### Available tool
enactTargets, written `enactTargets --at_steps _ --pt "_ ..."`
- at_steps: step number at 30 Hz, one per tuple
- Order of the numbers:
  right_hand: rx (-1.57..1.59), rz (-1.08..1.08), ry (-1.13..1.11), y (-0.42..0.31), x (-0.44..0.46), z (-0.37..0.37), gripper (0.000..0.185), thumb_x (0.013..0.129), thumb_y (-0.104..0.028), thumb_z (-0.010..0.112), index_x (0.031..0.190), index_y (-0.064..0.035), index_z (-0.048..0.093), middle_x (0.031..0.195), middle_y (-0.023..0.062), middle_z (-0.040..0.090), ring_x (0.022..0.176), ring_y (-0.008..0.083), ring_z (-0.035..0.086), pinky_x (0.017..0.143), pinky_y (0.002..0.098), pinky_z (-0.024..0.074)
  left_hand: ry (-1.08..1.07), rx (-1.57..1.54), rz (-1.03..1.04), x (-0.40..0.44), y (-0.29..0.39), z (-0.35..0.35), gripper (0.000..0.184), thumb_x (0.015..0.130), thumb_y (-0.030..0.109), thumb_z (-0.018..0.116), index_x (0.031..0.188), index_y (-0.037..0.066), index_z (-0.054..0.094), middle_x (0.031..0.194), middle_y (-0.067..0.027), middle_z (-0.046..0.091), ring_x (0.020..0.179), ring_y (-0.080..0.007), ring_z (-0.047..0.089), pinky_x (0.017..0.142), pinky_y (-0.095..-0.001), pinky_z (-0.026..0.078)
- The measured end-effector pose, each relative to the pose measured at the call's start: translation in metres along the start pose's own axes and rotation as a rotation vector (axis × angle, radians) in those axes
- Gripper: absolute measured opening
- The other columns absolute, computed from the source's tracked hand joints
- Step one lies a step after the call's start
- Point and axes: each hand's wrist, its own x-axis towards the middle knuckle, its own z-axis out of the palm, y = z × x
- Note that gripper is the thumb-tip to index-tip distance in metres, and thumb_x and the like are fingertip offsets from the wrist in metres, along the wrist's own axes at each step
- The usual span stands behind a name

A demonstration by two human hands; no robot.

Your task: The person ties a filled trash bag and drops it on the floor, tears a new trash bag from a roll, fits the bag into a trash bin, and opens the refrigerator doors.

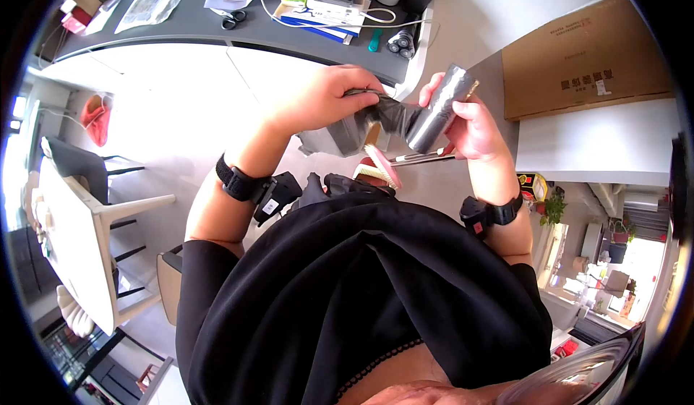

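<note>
A roll of dark, shiny plastic bags (438, 112) is held upright and slightly tilted in my right hand (473, 126), with the fingers behind it and the thumb on its side. A stretch of thin dark plastic (396, 116) runs from the roll to my left hand (332, 97), whose thumb and fingers are closed on its end. Below the hands, a pink-backed brush (383, 166) with pale bristles shows near my body, beside thin rods (423, 157). What holds the brush is hidden.
Ahead is a dark desk (289, 40) bearing scissors (230, 19), stacked books (318, 18), a cable and a shaver (400, 44). A large cardboard box (589, 58) stands at the right on a white surface (593, 145). A white table (79, 239) and chairs are at the left.
</note>
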Motion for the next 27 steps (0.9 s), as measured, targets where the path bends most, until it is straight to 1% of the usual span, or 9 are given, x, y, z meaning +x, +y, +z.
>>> enactTargets --at_steps 3,7,11,17,21,22,24,25,27 --pt "-0.048 -0.039 0.015 0.011 0.01 -0.012 0.033 0.075 -0.015 0.045 0.105 -0.0018 0.048 0.095 0.011 0.054 0.096 0.0228 0.052 0.09 0.0352 0.0387 -0.035 0.081 -0.199 0.006 0.012 0.007 0.016 0.086 0.016 0.053 0.097 0.005 0.057 0.081 -0.0126 0.062 0.076 -0.0292 0.06 0.067 -0.0336 0.047" --pt "0.068 -0.11 -0.011 0.007 0.015 -0.001 0.033 0.073 -0.015 0.047 0.104 -0.0021 0.047 0.09 0.0091 0.053 0.093 0.0225 0.051 0.097 0.0402 0.0342 0.078 0.065 -0.243 0.007 0.006 0.017 0.02 0.086 0.022 0.052 0.099 0.006 0.055 0.084 -0.0175 0.061 0.081 -0.0355 0.058 0.07 -0.0386 0.046" --pt "0.067 -0.147 -0.027 0.005 0.01 0.004 0.033 0.072 -0.016 0.049 0.102 -0.0031 0.048 0.092 0.0073 0.049 0.093 0.0217 0.05 0.097 0.0418 0.0335 0.14 -0.043 -0.165 0.003 0.014 0.017 0.013 0.087 0.012 0.051 0.098 0.004 0.052 0.08 -0.0154 0.059 0.075 -0.0299 0.059 0.065 -0.0336 0.046" --pt "0.086 -0.168 -0.014 0.001 0.003 0.011 0.031 0.073 -0.014 0.049 0.103 -0.0054 0.048 0.098 0.0073 0.047 0.096 0.0222 0.049 0.093 0.0412 0.0374 0.215 -0.052 -0.066 -0.002 0.017 0.019 0.009 0.086 0.007 0.053 0.094 0.003 0.052 0.079 -0.0138 0.058 0.072 -0.0279 0.058 0.065 -0.0323 0.045" --pt "-0.245 -0.079 0.169 0.003 0.0 0.014 0.024 0.08 -0.015 0.051 0.101 -0.0045 0.048 0.095 0.0054 0.054 0.084 0.0155 0.053 0.081 0.0314 0.0438 0.172 -0.055 -0.164 -0.004 0.022 0.018 0.016 0.084 0.011 0.056 0.099 0.004 0.054 0.081 -0.0138 0.06 0.074 -0.0276 0.058 0.066 -0.032 0.046" --pt "-0.369 -0.115 0.158 0.007 0.003 0.008 0.024 0.082 -0.017 0.054 0.1 -0.0034 0.048 0.091 0.0037 0.056 0.081 0.0122 0.053 0.072 0.0266 0.0445 0.149 -0.065 -0.199 -0.004 0.023 0.019 0.019 0.084 0.013 0.057 0.101 0.005 0.055 0.082 -0.0141 0.06 0.074 -0.0281 0.059 0.067 -0.0323 0.046" --pt "-0.723 -0.296 0.198 0.016 0.008 0.012 0.026 0.081 -0.014 0.057 0.1 -0.0009 0.047 0.087 0.0078 0.056 0.08 0.0156 0.054 0.069 0.0305 0.0453 0.117 0.034 -0.22 -0.002 0.027 0.021 0.028 0.08 0.024 0.063 0.099 0.006 0.057 0.078 -0.0141 0.061 0.072 -0.0305 0.06 0.065 -0.0343 0.047" --pt "-0.953 -0.368 0.249 0.019 0.011 0.013 0.027 0.08 -0.013 0.058 0.1 0.0001 0.046 0.085 0.0096 0.056 0.079 0.0171 0.054 0.069 0.0324 0.0456 0.088 0.102 -0.136 -0.001 0.015 0.029 0.027 0.078 0.028 0.064 0.095 0.007 0.059 0.08 -0.0135 0.062 0.072 -0.0312 0.06 0.063 -0.0371 0.047" --pt "-1.038 -0.439 0.356 0.028 0.021 0.019 0.031 0.077 -0.013 0.061 0.1 0.0026 0.046 0.08 0.0162 0.056 0.072 0.0269 0.057 0.067 0.0366 0.046 0.01 0.259 -0.143 0.003 0.007 0.039 0.024 0.079 0.029 0.061 0.088 0.007 0.06 0.083 -0.0126 0.063 0.071 -0.0326 0.061 0.061 -0.0404 0.048"
